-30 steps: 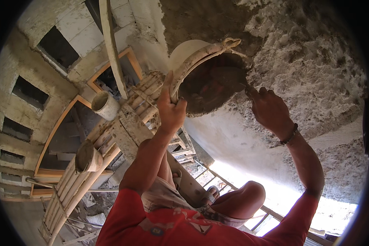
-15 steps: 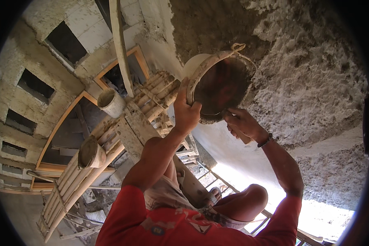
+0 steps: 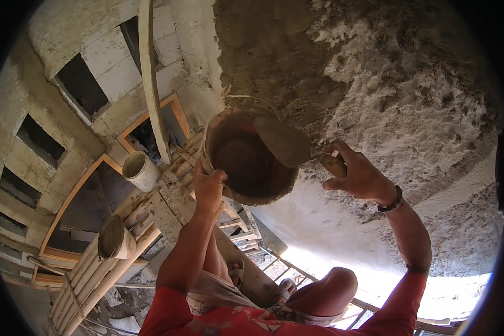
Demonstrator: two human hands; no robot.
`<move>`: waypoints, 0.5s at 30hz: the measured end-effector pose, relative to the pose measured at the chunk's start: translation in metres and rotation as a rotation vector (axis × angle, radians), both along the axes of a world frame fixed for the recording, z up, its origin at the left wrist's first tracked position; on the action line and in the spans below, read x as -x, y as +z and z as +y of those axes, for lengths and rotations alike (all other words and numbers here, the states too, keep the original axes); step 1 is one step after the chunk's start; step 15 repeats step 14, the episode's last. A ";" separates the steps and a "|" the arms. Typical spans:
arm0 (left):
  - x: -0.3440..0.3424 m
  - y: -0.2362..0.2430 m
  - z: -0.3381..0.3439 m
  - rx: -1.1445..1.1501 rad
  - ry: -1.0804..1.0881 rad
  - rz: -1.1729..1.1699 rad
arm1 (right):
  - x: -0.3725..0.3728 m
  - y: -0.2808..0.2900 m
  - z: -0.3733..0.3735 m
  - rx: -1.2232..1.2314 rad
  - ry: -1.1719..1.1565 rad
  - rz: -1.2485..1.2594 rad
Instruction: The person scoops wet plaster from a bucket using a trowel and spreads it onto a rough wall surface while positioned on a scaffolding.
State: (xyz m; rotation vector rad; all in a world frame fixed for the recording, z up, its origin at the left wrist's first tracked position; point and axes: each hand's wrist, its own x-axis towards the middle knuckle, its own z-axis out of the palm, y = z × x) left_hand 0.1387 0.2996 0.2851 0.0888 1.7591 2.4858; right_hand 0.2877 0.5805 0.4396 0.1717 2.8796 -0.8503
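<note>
My left hand [image 3: 208, 189] grips the near-left rim of a round bucket [image 3: 263, 197], thumb over the edge. The bucket is tilted, so its dark, mortar-stained inside shows, and a bit of cord is tied at its far rim. In my right hand [image 3: 361, 175] is a trowel [image 3: 283, 141], held by its wooden handle. Its grey, mortar-smeared blade lies across the right side of the bucket's mouth. Whether the blade touches the rim I cannot tell. Just beyond both is a wall with wet dark mortar [image 3: 269, 53] on it.
Rough, pale wall [image 3: 409, 123] extends to the right. Two more mortar-stained buckets, one farther [image 3: 141, 171] and one nearer [image 3: 116, 238], stand on a bamboo scaffold [image 3: 109, 274] at left. A wooden plank [image 3: 173, 204] and upright pole [image 3: 150, 78] are close by. A ladder [image 3: 271, 269] shows below.
The bucket has shifted left and tipped, showing more of its inside. My right hand has moved right and away from the rim, and the trowel blade now shows over the bucket's mouth.
</note>
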 end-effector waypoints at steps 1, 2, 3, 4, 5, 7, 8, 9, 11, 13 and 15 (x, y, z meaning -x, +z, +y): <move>0.005 -0.005 -0.007 0.030 -0.001 0.002 | -0.002 0.009 -0.002 -0.012 0.081 0.088; 0.009 -0.007 -0.015 0.070 0.002 0.008 | -0.002 0.020 -0.007 -0.026 0.127 0.100; 0.011 -0.007 -0.022 0.070 0.021 0.004 | 0.000 0.032 -0.013 -0.041 0.175 0.113; 0.012 -0.006 -0.032 0.077 0.046 0.003 | 0.003 0.042 -0.021 -0.048 0.230 0.129; 0.011 -0.005 -0.036 0.078 0.065 -0.001 | 0.004 0.051 -0.027 -0.011 0.288 0.164; 0.004 0.003 -0.040 -0.048 0.109 -0.046 | 0.007 0.064 -0.036 0.063 0.409 0.240; 0.000 0.005 -0.043 -0.112 0.133 -0.067 | 0.009 0.064 -0.035 0.105 0.444 0.235; 0.002 -0.002 -0.052 -0.128 0.102 -0.076 | 0.013 0.063 -0.035 0.149 0.483 0.231; 0.004 0.004 -0.066 0.048 0.080 -0.059 | 0.029 0.046 -0.026 0.359 0.490 0.116; 0.003 0.003 -0.059 0.103 0.047 -0.055 | 0.063 0.012 0.029 0.518 0.246 0.020; 0.002 0.001 -0.059 0.102 0.051 -0.055 | 0.065 0.006 0.025 0.526 0.253 0.001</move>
